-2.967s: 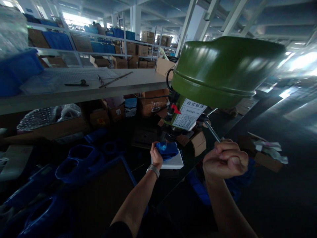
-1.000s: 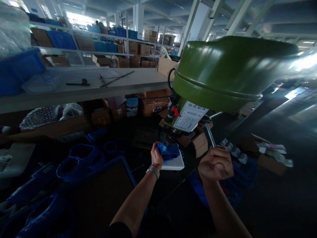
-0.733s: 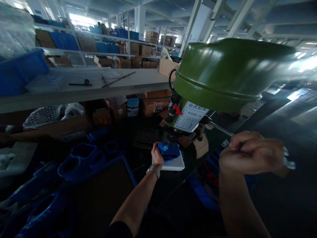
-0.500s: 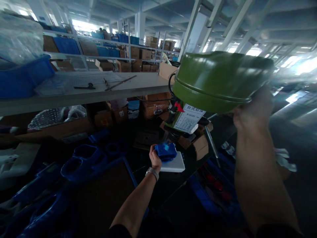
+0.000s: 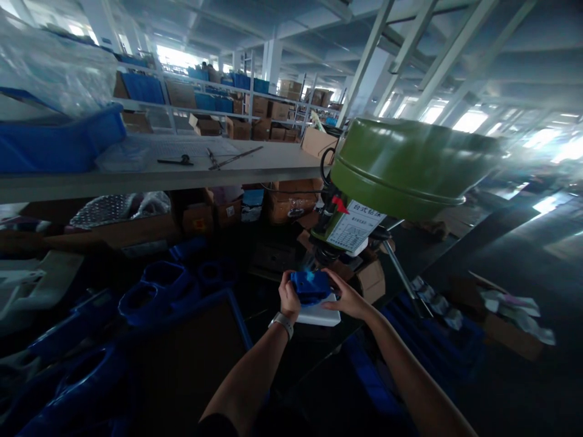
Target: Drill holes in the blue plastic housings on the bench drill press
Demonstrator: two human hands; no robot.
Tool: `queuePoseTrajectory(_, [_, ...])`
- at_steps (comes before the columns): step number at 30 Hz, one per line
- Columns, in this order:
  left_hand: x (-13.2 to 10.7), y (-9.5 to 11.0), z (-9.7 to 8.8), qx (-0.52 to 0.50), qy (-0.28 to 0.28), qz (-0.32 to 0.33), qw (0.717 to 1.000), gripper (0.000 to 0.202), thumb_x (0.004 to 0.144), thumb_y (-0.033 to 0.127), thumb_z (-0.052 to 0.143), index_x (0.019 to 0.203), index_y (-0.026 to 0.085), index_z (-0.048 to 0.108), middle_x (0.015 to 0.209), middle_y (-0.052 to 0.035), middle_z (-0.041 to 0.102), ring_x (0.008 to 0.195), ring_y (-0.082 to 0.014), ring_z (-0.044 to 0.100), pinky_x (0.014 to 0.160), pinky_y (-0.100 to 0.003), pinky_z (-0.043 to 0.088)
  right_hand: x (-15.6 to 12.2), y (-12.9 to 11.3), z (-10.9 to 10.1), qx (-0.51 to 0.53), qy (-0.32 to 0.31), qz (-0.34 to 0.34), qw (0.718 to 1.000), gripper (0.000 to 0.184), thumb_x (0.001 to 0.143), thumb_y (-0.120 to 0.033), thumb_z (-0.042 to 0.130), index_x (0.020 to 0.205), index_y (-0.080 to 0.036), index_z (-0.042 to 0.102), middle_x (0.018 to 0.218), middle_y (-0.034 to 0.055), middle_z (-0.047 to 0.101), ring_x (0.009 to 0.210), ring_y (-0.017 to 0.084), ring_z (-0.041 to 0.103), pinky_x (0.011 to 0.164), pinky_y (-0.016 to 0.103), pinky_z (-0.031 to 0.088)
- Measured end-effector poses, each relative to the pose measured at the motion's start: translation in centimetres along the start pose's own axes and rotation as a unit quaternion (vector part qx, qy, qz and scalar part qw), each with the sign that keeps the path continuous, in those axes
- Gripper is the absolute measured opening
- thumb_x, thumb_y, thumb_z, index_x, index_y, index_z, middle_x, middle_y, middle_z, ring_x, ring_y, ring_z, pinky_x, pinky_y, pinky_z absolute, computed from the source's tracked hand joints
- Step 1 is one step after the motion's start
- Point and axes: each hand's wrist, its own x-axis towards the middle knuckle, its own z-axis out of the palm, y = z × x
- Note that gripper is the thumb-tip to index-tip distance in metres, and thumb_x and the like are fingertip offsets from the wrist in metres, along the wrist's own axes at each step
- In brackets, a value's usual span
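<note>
A small blue plastic part (image 5: 310, 286) rests on a white block (image 5: 319, 315) beneath the green bench drill (image 5: 405, 167). My left hand (image 5: 288, 297), with a watch on the wrist, grips the part's left side. My right hand (image 5: 345, 295) lies against its right side, fingers curved round it. The drill's feed lever (image 5: 405, 280) hangs free, slanting down to the right of my right hand.
Several blue plastic housings (image 5: 150, 294) are heaped at the lower left. A long grey bench (image 5: 182, 170) with tools runs behind, cardboard boxes (image 5: 282, 197) under it, shelving beyond. More boxes and white scraps (image 5: 505, 309) lie at the right.
My right hand let go of the feed lever, swung up past the drill head, then came down onto the blue part. My left hand stayed on the part.
</note>
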Motion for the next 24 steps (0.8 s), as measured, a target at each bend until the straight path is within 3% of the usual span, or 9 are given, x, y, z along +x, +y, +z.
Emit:
queuePoseTrajectory(3, [-0.4, 0.1, 0.2, 0.006, 0.000, 0.007, 1.000, 0.030, 0.078, 0.033, 0.033, 0.088, 0.017, 0.056, 0.071, -0.0019, 0.055, 0.070, -0.0158, 0.051, 0.066, -0.025, 0.039, 0.8, 0.4, 0.7, 0.033, -0.009, 0.022, 0.999, 0.075, 0.053, -0.035, 0.077, 0.120, -0.013, 0.052, 0.114, 0.0147, 0.061, 0.099, 0.025, 0.063, 0.087, 0.039, 0.052])
queuePoseTrajectory(6, [-1.2, 0.3, 0.3, 0.011, 0.000, 0.010, 1.000, 0.029, 0.079, 0.034, 0.034, 0.089, 0.018, 0.056, 0.072, -0.0025, 0.056, 0.069, -0.0163, 0.052, 0.066, -0.026, 0.039, 0.6, 0.5, 0.4, 0.037, 0.001, 0.027, 0.999, 0.067, 0.050, -0.033, 0.078, 0.110, -0.013, 0.055, 0.099, 0.0108, 0.066, 0.089, 0.024, 0.065, 0.082, 0.038, 0.054])
queuePoseTrajectory(15, [-5.4, 1.5, -1.1, 0.032, -0.022, 0.000, 0.999, 0.036, 0.084, 0.042, 0.031, 0.095, 0.017, 0.054, 0.081, -0.0060, 0.057, 0.077, -0.0189, 0.052, 0.071, -0.030, 0.041, -3.3, -0.5, 1.0, 0.038, 0.016, 0.028, 0.999, 0.060, 0.048, -0.023, 0.077, 0.105, -0.015, 0.058, 0.095, 0.0088, 0.068, 0.089, 0.024, 0.066, 0.078, 0.035, 0.056])
queuePoseTrajectory(18, [-6.7, 3.5, -3.3, -0.021, -0.058, -0.014, 0.998, 0.042, 0.085, 0.051, 0.033, 0.101, 0.017, 0.052, 0.093, -0.0095, 0.058, 0.087, -0.0210, 0.054, 0.078, -0.032, 0.043, -5.1, -1.9, 1.9, 0.015, 0.002, -0.005, 1.000, 0.057, 0.054, -0.019, 0.072, 0.108, -0.015, 0.059, 0.103, 0.0096, 0.067, 0.097, 0.025, 0.065, 0.084, 0.035, 0.054])
queuePoseTrajectory(21, [-7.3, 6.4, -7.0, -0.077, -0.151, -0.043, 0.985, 0.049, 0.079, 0.055, 0.050, 0.114, 0.021, 0.048, 0.110, -0.0114, 0.054, 0.091, -0.0216, 0.055, 0.074, -0.031, 0.046, -6.5, -3.6, 3.9, -0.031, 0.002, -0.043, 0.999, 0.055, 0.059, -0.024, 0.073, 0.112, -0.018, 0.059, 0.109, 0.0095, 0.065, 0.097, 0.026, 0.065, 0.085, 0.036, 0.055])
queuePoseTrajectory(23, [-7.3, 8.5, -9.8, -0.085, -0.178, -0.096, 0.976, 0.048, 0.074, 0.048, 0.062, 0.113, 0.024, 0.049, 0.104, -0.0084, 0.056, 0.081, -0.0180, 0.056, 0.064, -0.026, 0.046, -6.7, -4.8, 6.1, -0.032, 0.016, -0.065, 0.997, 0.058, 0.061, -0.030, 0.075, 0.116, -0.021, 0.059, 0.111, 0.0093, 0.064, 0.096, 0.026, 0.065, 0.082, 0.036, 0.056])
queuePoseTrajectory(24, [-7.1, 9.4, -11.2, -0.086, -0.164, -0.122, 0.975, 0.044, 0.073, 0.044, 0.064, 0.110, 0.024, 0.050, 0.094, -0.0057, 0.056, 0.074, -0.0154, 0.054, 0.059, -0.023, 0.044, -6.6, -5.4, 7.3, -0.016, 0.014, -0.080, 0.997, 0.062, 0.062, -0.033, 0.076, 0.121, -0.023, 0.057, 0.114, 0.0091, 0.063, 0.097, 0.026, 0.064, 0.081, 0.036, 0.056])
